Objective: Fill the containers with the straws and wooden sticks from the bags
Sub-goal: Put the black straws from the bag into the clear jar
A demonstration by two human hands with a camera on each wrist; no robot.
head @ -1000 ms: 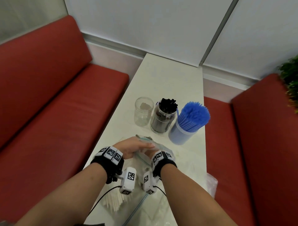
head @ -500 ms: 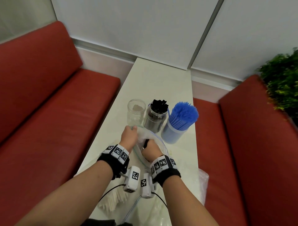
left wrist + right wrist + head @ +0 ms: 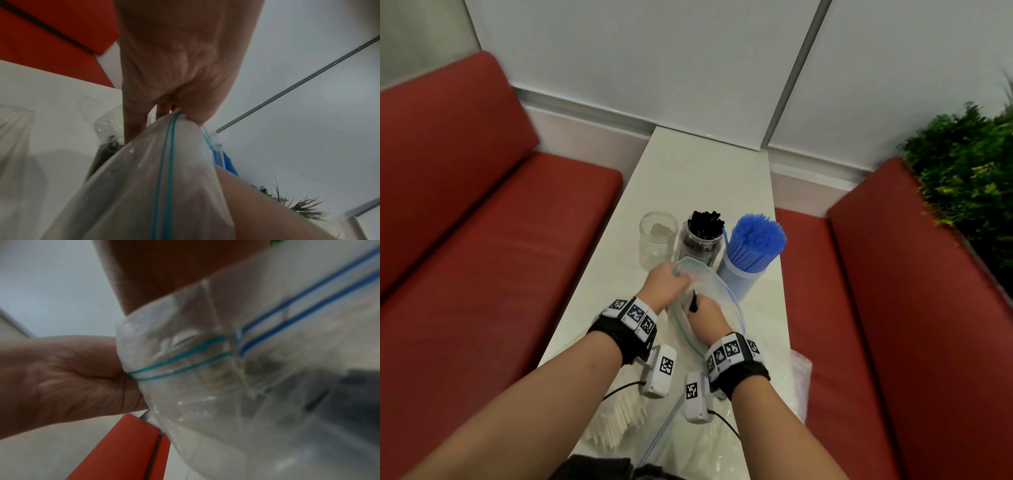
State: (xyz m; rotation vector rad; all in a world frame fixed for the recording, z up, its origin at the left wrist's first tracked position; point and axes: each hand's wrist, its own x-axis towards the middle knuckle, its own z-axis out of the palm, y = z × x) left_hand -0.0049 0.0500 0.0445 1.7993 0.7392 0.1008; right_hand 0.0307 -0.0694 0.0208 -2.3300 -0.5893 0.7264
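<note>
We've got our left hand (image 3: 666,286) pinching the rim of the zip bag (image 3: 714,291) — thumb and fingers closed on the teal seal line, holding the mouth up and open just this side of the jars. Our right hand (image 3: 707,317) is down inside that mouth, fingers curled around a black straw (image 3: 693,301) whose tip pokes up past the knuckles. How many straws it has, we cannot tell; the plastic hides the rest.

Here's what the next move turns on, by our reckoning: the jar of black straws (image 3: 700,240) stands straight ahead of the right hand, just beyond the bag's far rim, between the empty glass jar (image 3: 657,240) on its left and the tub of blue straws (image 3: 751,250) on its right. The straw points up and slightly away — roughly along the line to that jar — so it wants lifting clear of the rim, then forward. The right hand is the nearer one. White sticks (image 3: 616,425) lie bagged near our left forearm.
</note>
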